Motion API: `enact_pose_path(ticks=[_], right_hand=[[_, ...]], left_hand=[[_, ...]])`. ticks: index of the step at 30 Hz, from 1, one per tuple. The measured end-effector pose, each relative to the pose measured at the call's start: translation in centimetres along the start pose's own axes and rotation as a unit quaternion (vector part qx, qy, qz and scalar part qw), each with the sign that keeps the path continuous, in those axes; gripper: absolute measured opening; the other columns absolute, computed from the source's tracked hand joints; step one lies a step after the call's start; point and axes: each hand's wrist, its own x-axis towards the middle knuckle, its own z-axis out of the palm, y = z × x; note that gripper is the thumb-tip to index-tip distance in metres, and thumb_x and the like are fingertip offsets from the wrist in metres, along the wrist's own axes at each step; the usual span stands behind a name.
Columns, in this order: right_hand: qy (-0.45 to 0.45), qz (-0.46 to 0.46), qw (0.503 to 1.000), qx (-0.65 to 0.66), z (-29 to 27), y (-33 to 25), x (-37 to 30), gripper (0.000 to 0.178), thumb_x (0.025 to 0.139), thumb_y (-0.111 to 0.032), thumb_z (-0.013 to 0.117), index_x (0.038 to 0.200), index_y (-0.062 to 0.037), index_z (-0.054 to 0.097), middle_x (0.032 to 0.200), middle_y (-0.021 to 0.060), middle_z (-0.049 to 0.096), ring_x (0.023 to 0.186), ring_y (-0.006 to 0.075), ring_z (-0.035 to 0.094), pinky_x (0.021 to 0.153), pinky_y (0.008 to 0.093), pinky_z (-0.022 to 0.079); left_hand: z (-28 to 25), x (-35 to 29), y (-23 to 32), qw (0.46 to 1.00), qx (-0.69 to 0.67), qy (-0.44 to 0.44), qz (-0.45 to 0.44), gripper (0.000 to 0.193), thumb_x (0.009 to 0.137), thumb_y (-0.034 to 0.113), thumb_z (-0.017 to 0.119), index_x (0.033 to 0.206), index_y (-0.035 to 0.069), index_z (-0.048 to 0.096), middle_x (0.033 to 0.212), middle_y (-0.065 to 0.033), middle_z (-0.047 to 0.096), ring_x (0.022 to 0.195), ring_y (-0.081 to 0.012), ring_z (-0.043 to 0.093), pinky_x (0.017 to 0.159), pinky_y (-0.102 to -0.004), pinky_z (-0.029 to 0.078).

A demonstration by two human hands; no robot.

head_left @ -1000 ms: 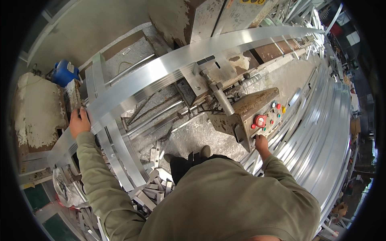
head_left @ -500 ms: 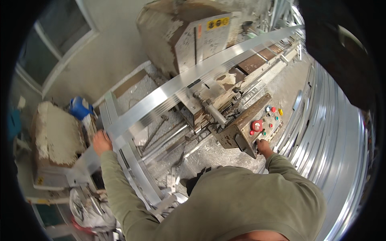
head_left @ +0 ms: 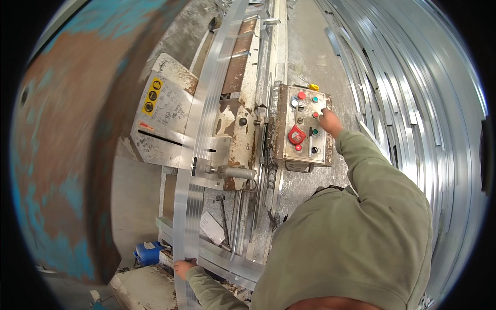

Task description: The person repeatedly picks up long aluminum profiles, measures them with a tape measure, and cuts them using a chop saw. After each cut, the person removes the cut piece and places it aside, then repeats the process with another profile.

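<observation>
A long, ribbed silver metal profile [head_left: 194,219] runs lengthwise across the saw machine [head_left: 235,116]. Near its close end my left hand [head_left: 184,268] grips the profile, with its fingers closed at the edge. My right hand [head_left: 330,123] is closed at the right edge of the control box [head_left: 281,116], and whatever its fingertips pinch or touch is too small to make out. Coloured buttons dot the panel. On it lie a red tape measure [head_left: 296,135] and a slim black-and-white marker [head_left: 310,142].
Stacks of long metal profiles [head_left: 408,103] fill the right side. A large brown-and-blue panel [head_left: 67,144] looms at the left. A blue container [head_left: 149,253] sits at lower left. A clamp cylinder [head_left: 235,173] juts from the machine. A yellow-handled tool [head_left: 313,87] rests at the box's far edge.
The view has swung round, so the profile now runs nearly straight away from me. My right hand has moved from the panel's near corner to its right edge. My left hand stays on the profile.
</observation>
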Motion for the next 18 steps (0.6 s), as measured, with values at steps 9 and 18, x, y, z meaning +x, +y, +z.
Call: enact_pose_path(ticks=[9,18], right_hand=[[-0.131,0.054,0.985,-0.101,-0.4,-3.3,5.9,0.068,0.101,-0.013,0.058,0.167,-0.0133,0.044,0.155,0.0347,0.057,0.137,0.0528,0.064,0.115,0.0578,0.055],[-0.168,0.091,0.976,-0.110,-2.6,-5.6,6.1,0.062,0.102,-0.011,0.057,0.164,-0.0138,0.050,0.161,0.0288,0.053,0.144,0.0483,0.061,0.119,0.0553,0.053]], left_hand=[[1.7,2.0,-0.1,0.999,-0.030,-0.030,-0.028,0.124,0.061,0.054,0.107,0.150,-0.010,0.048,0.140,-0.0231,0.068,0.118,-0.0374,0.077,0.095,-0.0493,0.068],[2.8,2.6,0.3,0.996,-0.003,-0.035,-0.078,0.135,0.062,0.054,0.107,0.160,-0.011,0.040,0.148,-0.0219,0.064,0.127,-0.0345,0.073,0.098,-0.0464,0.067]])
